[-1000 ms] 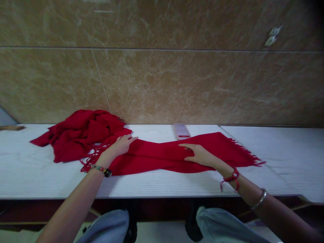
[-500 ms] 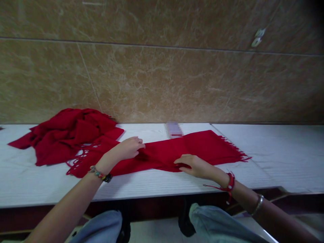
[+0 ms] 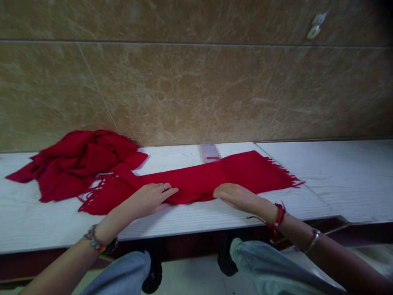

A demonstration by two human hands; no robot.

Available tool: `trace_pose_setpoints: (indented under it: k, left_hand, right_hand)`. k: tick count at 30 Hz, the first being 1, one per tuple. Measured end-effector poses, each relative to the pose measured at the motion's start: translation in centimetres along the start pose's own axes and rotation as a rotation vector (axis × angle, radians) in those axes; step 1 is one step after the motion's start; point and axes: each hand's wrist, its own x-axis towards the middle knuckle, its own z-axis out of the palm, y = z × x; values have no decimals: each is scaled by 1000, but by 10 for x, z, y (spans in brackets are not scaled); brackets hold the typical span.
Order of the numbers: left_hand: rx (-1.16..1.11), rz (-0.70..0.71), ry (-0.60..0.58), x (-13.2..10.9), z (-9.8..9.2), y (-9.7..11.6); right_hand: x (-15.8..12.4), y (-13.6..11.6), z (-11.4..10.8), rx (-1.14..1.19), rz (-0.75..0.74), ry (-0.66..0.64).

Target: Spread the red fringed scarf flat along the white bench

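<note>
A red fringed scarf [image 3: 196, 178] lies stretched lengthwise along the white tabletop, with tassels at both ends. At its near edge, left of the middle, my left hand [image 3: 152, 198] has fingers on top of the cloth and the thumb low at the edge, pinching it. Farther right along that edge, my right hand [image 3: 235, 196] is closed on the fabric, its fingertips partly hidden. The cloth between my hands is slightly rumpled along the near side. A crumpled heap of red cloth [image 3: 82, 159] sits at the left, touching the scarf's left tassels.
Behind the scarf, against the wall, is a small pale, blurred-out object [image 3: 210, 152]. A brown marble-patterned wall [image 3: 184, 90] rises behind the white table [image 3: 344, 176]. A socket-like fitting [image 3: 316, 26] is on the wall at upper right. My knees are below the table edge.
My left hand has moved from the scarf's upper middle down to its near edge. The twisted middle now lies flatter. My right hand has closed on the near edge.
</note>
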Motion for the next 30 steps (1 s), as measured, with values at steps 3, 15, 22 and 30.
trace_pose_setpoints:
  k: [3,15,22,30]
  left_hand:
    - [18,43,66,7,-4,7]
    - [-45,-34,167,61,2,43]
    - [-108,-144,147,74,3,40]
    - [-117,-148,214,79,-3,53]
  right_hand:
    - [4,6,1,97,91,80]
    - [19,10,-3,182,211,64]
    - [17,17,8,87,327,116]
    - [20,20,11,73,378,198]
